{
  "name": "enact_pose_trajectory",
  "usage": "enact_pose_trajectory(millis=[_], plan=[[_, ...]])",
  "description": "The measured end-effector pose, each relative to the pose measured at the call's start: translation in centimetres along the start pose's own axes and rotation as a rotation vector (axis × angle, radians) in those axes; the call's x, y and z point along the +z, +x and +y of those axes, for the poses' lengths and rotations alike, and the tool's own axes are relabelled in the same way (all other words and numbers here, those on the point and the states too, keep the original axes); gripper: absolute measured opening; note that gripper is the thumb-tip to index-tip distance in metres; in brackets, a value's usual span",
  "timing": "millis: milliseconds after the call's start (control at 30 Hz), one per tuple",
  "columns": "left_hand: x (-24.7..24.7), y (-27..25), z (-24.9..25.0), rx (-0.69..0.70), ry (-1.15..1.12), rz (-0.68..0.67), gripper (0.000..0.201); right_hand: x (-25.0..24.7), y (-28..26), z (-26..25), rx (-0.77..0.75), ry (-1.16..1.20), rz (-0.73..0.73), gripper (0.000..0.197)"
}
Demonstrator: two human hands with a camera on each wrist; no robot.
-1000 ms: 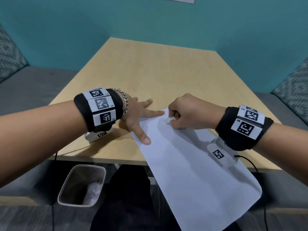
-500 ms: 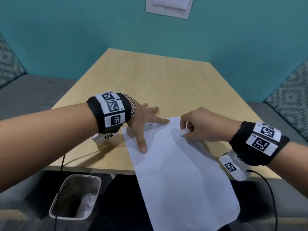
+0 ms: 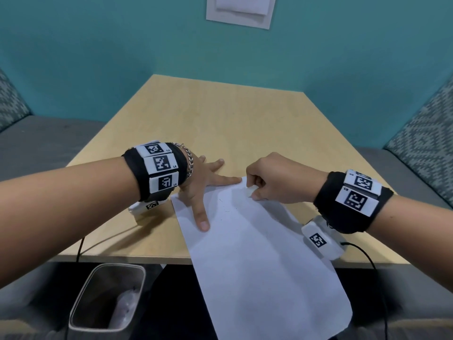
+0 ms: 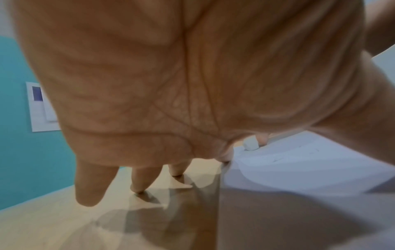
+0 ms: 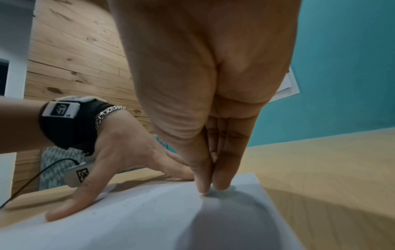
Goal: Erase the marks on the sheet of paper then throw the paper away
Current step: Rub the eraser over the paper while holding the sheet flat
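White eraser [image 3: 250, 191] pinched in right hand [image 3: 277, 181]

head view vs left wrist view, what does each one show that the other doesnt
Only the head view shows the trash bin under the table's near edge and the sheet of paper hanging over that edge. Only the left wrist view shows the left hand from the palm side, fingertips on the table. Both show the white eraser that the right hand pinches against the paper.

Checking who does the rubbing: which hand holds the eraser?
The right hand pinches the white eraser; the left hand lies flat, pressing the paper.
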State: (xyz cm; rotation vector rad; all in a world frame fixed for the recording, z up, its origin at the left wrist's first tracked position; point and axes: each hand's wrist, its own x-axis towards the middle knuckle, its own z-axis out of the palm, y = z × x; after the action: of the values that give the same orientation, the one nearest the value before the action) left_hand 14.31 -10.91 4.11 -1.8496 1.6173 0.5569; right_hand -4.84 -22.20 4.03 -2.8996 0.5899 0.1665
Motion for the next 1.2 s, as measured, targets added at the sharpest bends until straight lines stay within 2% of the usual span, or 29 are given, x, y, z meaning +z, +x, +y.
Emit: enact_pose_trajectory(millis=[100, 333, 500, 600, 800, 933, 1100, 1200], plan=[[0.0, 0.0, 0.0, 0.003, 0.005, -0.005, 0.144, -0.5, -0.4, 0.1, -0.036, 0.012, -0.042, 0.016], [-1.0, 0.5, 0.5, 0.046, 0.022, 0.081, 0.134, -0.2, -0.4, 0.2, -0.066, 0.004, -0.001, 0.013], [-0.1, 1.3, 1.0, 0.027, 0.051, 0.128, 0.141, -0.6, 0.2, 0.1, -0.062, -0.013, 0.003, 0.013], [0.0, 1.3, 0.8, 0.004, 0.023, 0.112, 0.142, -0.2, 0.6, -0.2, -0.069, -0.055, 0.040, 0.012], [0.0, 1.4, 0.7, -0.014, 0.016, 0.101, 0.142, -0.8, 0.1, 0.1, -0.099, -0.066, -0.046, 0.013], [0.1, 1.2, 0.8, -0.008, 0.018, 0.108, 0.142, -0.1, 1.0, -0.4, -0.095, -0.104, 0.018, 0.006], [0.0, 1.1, 0.8, -0.002, 0.009, 0.096, 0.145, -0.7, 0.1, 0.0, -0.088, -0.092, -0.049, 0.010], [0.2, 1.0, 1.0, 0.039, 0.029, 0.140, 0.143, -0.3, -0.5, 0.2, -0.066, -0.114, -0.011, 0.007]])
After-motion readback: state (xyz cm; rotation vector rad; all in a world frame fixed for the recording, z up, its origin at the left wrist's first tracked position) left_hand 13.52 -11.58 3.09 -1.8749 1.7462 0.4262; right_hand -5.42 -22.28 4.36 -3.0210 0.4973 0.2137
